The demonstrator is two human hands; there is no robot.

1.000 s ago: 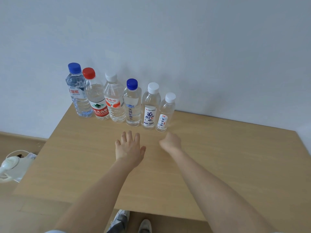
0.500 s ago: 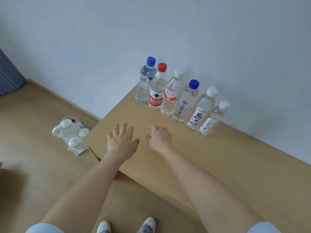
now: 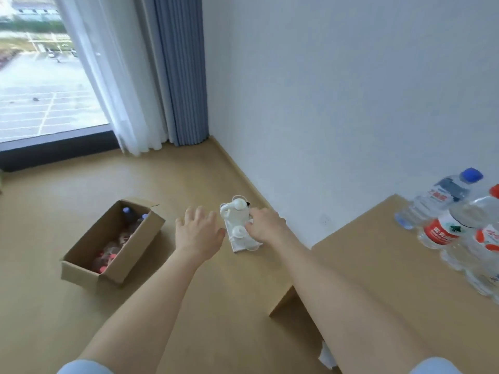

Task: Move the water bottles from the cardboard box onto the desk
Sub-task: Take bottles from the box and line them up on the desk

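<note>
Bright daylight from window (image 3: 40,76), motion blur, wide-angle edge distortion

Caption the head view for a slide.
Empty left hand and right hand stretch out over the floor near the cardboard box; bottles stand on the desk.

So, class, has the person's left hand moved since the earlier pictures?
Yes. The left hand was over the desk near the bottles; now it is off the desk's left end, over the floor, toward the cardboard box.
</note>
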